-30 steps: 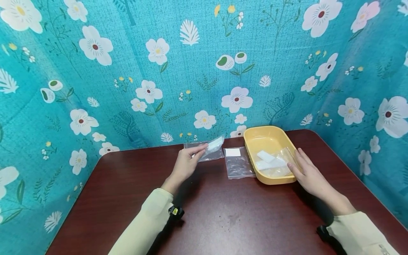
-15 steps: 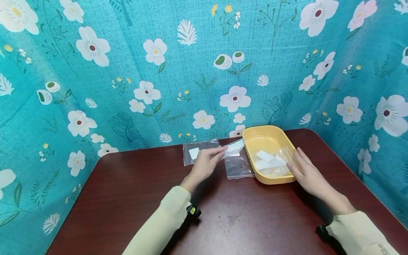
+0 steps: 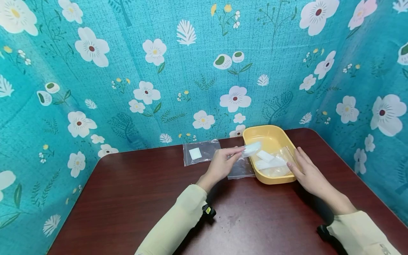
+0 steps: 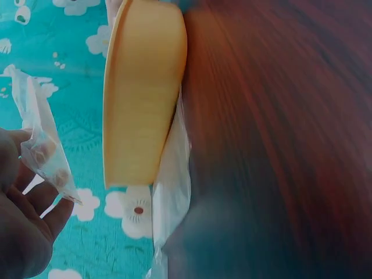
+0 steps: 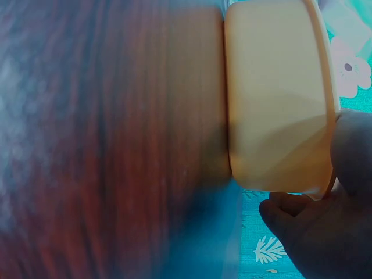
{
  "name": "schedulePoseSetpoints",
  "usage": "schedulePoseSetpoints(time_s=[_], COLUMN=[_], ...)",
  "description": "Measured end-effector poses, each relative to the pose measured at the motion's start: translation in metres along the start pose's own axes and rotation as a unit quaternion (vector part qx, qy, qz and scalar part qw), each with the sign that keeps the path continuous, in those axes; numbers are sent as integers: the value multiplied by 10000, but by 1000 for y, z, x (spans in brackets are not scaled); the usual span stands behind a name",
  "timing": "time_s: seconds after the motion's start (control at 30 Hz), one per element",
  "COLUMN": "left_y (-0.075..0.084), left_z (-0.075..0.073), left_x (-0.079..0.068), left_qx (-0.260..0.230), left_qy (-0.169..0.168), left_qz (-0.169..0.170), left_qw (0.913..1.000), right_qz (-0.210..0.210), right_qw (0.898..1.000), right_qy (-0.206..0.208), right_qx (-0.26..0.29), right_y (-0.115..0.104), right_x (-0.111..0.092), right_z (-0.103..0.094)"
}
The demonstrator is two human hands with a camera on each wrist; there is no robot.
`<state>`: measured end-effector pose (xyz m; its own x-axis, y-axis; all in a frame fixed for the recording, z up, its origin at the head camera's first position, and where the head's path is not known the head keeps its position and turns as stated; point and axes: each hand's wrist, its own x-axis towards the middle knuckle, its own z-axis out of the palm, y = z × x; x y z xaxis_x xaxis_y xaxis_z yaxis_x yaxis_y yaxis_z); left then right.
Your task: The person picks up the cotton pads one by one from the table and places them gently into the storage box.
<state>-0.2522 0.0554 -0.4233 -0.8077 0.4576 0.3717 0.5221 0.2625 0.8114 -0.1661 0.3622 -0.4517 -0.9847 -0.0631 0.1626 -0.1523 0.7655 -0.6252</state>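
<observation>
Just over the left rim of the shallow yellow tray (image 3: pixel 276 180) with rounded corners, the left hand (image 3: pixel 223 164) pinches a small clear plastic bag with whitish contents (image 3: pixel 253 148) between thumb and fingers; what fills it is too blurred to tell. The fresh change is this hand's shift rightward, which brings the held bag from above the table to above the tray's opening, and leaves a flat clear zip bag holding a white square (image 3: pixel 209 153), well left of the tray, in full view. For the work in hand, I judge that the carrying is nearly over but the release is not yet made. At the tray's right side, the right hand (image 3: pixel 310 173) holds the rim, thumb inside, fingers outside, apparently steadying it. Inside the tray lie a crumpled clear bag (image 3: pixel 278 172) and white rectangular pieces (image 3: pixel 265 156); against its left wall lies another flat clear bag (image 3: pixel 241 171), partly hidden by the left hand.
</observation>
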Motion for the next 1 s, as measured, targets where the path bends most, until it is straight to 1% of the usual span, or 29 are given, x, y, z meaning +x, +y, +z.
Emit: schedulePoseSetpoints(time_s=[0.13, 0.3, 0.43, 0.7, 1.0], left_y=[4, 11, 18, 24, 26], left_z=[14, 29, 39, 53, 62], left_x=[4, 8, 14, 18, 19], left_qx=[36, 39, 174, 352, 586], left_qy=[-95, -245, -261, -384, -477], left_qz=[148, 102, 76, -10, 13], left_qw=[9998, 9996, 9995, 9986, 9971], right_qz=[13, -9, 39, 107, 46], right_qw=[10000, 10000, 10000, 9999, 10000], right_qy=[-23, -5, -43, -105, -59], right_qx=[29, 18, 4, 16, -11], right_y=[0, 1, -1, -1, 0], right_x=[0, 0, 1, 0, -1], right_z=[1, 2, 0, -1, -1])
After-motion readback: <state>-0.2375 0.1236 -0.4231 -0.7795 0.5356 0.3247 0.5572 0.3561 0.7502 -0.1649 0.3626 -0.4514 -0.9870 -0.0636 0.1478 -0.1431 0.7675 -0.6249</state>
